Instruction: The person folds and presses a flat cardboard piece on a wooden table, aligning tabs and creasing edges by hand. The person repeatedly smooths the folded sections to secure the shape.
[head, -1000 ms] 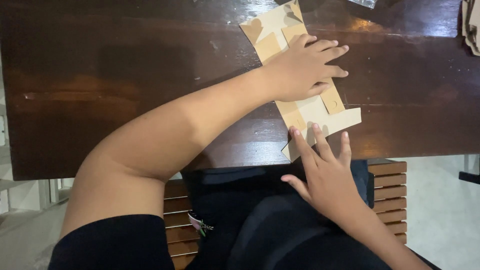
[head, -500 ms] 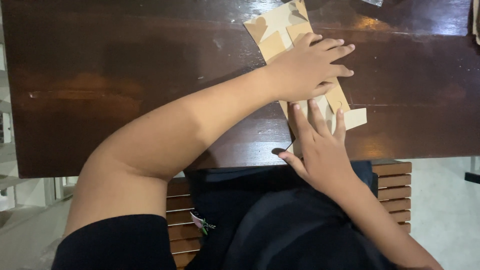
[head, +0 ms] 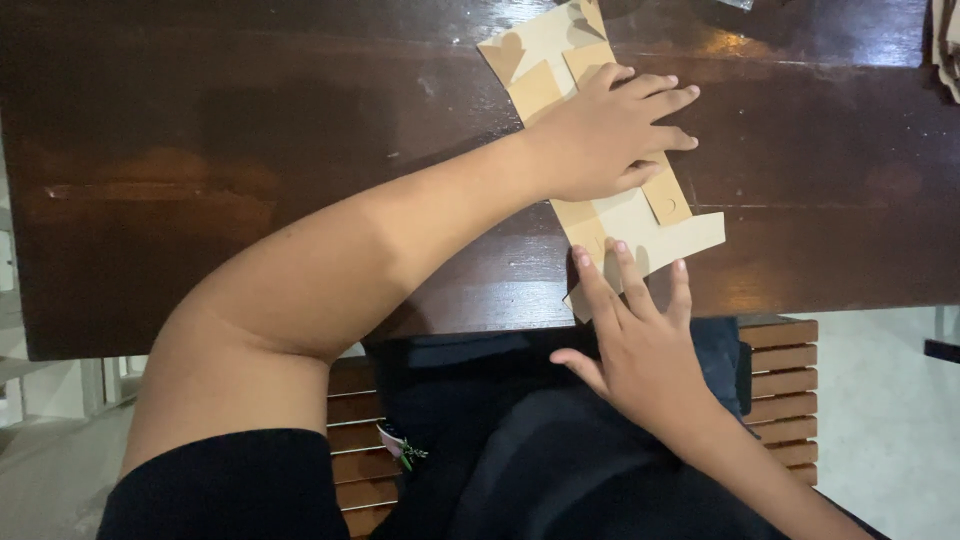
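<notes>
Both hands (left point(head: 615, 130), right point(head: 640, 345)) flatten cardboard cutout point(head: 640, 215).

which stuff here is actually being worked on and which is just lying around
In hand:
- flat tan die-cut cardboard piece with flaps, pressed flat by left hand, right hand fingertips at its near edge
- dark brown wooden table under it

Lying about:
- pale cardboard bits at table's far right corner
- wooden slatted bench

flat tan cardboard package blank point(head: 610, 215) on table

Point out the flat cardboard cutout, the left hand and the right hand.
flat cardboard cutout point(head: 690, 238), head view, pale lower flap.
left hand point(head: 608, 135), head view, back of the hand.
right hand point(head: 645, 350), head view, back of the hand.
</notes>
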